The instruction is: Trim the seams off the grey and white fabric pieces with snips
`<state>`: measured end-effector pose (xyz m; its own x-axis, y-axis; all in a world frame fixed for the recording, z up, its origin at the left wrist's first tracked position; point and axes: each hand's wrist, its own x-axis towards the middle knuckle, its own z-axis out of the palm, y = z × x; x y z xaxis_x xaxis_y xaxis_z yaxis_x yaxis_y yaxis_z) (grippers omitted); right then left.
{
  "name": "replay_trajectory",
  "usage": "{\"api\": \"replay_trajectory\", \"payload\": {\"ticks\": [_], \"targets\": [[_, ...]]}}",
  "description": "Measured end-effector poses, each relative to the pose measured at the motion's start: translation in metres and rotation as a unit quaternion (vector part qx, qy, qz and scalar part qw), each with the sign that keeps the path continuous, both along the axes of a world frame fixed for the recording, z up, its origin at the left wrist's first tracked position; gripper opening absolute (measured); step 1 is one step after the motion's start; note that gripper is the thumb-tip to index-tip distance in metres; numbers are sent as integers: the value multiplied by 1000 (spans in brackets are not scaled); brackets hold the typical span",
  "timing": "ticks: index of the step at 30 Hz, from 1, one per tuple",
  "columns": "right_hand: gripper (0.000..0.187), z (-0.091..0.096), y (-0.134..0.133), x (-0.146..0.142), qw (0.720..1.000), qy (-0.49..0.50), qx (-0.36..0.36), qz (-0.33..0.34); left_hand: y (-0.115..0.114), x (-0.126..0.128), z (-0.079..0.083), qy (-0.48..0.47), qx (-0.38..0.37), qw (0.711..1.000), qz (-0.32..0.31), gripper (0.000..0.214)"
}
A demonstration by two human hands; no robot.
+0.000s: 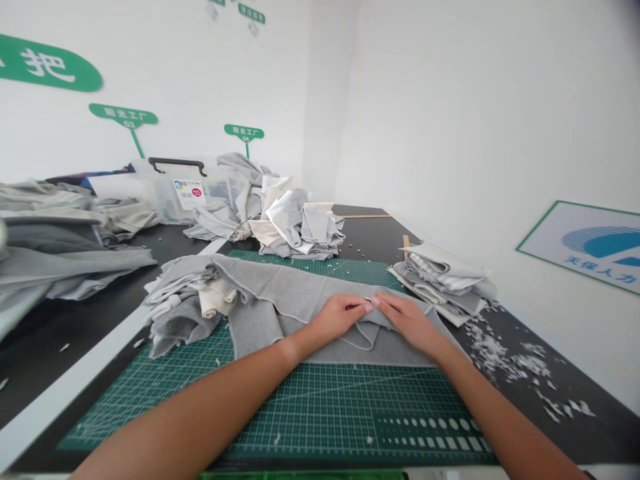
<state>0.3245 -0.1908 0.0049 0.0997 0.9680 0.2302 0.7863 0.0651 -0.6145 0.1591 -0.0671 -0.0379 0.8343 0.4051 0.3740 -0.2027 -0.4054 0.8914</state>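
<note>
A long piece of grey cloth [305,293] with an overlocked edge lies across the green cutting mat [300,413], partly folded over itself. My left hand [345,315] and my right hand [403,320] meet over its middle right part, fingertips nearly touching. A small shiny metal thing [369,299] shows at the left fingertips, mostly hidden, so its kind is unclear. The left fingers pinch around it. My right thumb and fingers are closed on the cloth. The left end of the cloth rests against a bundle of folded cloths [185,320].
Behind the mat is a heap of grey and cream cloths [300,223], near a clear lidded box [170,193]. Folded cloths [445,280] are stacked at right, beside scattered white scraps [500,353]. More grey cloth [60,260] lies at left. White walls rise behind the table.
</note>
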Motion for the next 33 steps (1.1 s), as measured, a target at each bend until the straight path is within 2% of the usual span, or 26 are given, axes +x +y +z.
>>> {"api": "replay_trajectory", "payload": {"ticks": [6,11,15,18,20,24,27,29,31,33], "targets": [[39,7,-1,0,999,37,4,-2,0,0,1,6,4,1000,14,39],[34,10,-1,5,999,37,4,5,-2,-1,2,18,33,998,50,36],[36,14,-2,14,1000,10,23,-15,-9,-5,7,32,71,993,86,28],[37,22,-1,26,997,-14,49,-54,-17,-10,17,93,132,980,112,27],[35,30,2,37,995,-39,55,-69,-24,-14,24,136,215,956,143,29],[32,55,16,65,986,-88,89,-113,-37,-22,35,204,383,879,197,33],[37,73,33,90,972,-112,112,-172,-39,-30,41,260,423,838,229,33],[39,81,48,105,964,-105,128,-210,-37,-39,45,278,441,807,276,43],[39,84,66,119,951,-88,141,-260,-34,-50,49,260,463,784,322,58],[39,82,85,131,930,-80,149,-326,-34,-65,52,229,483,777,334,69]]}}
